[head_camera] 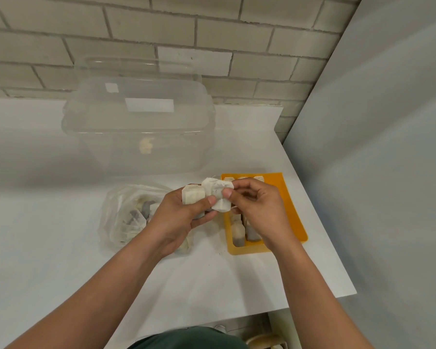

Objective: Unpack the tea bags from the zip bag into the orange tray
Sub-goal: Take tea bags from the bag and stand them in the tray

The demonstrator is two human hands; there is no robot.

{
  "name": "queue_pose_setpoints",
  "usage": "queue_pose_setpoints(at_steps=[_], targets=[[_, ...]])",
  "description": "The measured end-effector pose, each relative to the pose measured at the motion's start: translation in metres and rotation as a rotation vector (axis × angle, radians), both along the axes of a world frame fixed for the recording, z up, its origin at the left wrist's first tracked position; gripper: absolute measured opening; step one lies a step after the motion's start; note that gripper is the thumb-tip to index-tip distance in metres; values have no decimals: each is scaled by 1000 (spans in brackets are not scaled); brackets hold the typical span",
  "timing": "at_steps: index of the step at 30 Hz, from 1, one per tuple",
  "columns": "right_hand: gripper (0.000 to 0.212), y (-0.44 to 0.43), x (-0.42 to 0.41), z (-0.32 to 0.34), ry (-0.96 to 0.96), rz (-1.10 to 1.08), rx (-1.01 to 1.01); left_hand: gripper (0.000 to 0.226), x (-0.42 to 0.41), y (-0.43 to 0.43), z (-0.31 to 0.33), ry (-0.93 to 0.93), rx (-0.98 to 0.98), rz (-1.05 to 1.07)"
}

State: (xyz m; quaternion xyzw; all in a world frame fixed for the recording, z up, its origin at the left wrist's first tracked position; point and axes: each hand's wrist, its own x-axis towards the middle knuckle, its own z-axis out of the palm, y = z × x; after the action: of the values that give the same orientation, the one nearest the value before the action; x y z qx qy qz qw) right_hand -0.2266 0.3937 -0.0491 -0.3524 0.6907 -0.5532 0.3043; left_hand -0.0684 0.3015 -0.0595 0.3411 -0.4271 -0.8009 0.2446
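— What was happening at centre frame?
— The left hand (179,212) gripped a small stack of tea bags (193,195); the right hand (258,205) pinched one tea bag (219,195) beside it.
— And the rest?
— Some stood in the orange tray (288,197), right of centre. Others lay in the zip bag (121,217), to the left on the counter (61,248).

tea bag (218,196): white paper, crumpled, dark-speckled, in the grip | stacked tea bags (193,197): cream, squarish, held touching its left side | zip bag (122,217): clear, crumpled, lying left of the grip, partly full | orange tray (288,197): right of and beneath the grip | tray tea bags (238,234): upright in rows
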Motion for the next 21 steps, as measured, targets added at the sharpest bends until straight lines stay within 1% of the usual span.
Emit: queue_pose_setpoints(at_steps=[3, 5, 8, 13, 17, 20, 21], targets=[[15, 2, -1, 1, -36, 12, -17, 24, -2, 0, -1, -25, -29, -4], [18, 4, -4, 3, -53, -2, -11, 23, -3, -1, -2, -69, -95, -10], [2, 5, -10, 5, 25, 28, 1, 22, -4, 0, -4, -105, -177, -37], [3, 6, -12, 7, 34, 30, 31, 26, -9, 3, -3, -107, -207, -58], [5, 10, -14, 5, 121, 38, 37, 27, -12, 3, -3, -113, -218, -42], [18, 14, -15, 4, 50, 72, 75, 27, -14, 3, -2, -109, -213, -19], [18, 16, -16, 2, 44, 88, 101, 27, -15, 3, -2, -109, -211, -13]])
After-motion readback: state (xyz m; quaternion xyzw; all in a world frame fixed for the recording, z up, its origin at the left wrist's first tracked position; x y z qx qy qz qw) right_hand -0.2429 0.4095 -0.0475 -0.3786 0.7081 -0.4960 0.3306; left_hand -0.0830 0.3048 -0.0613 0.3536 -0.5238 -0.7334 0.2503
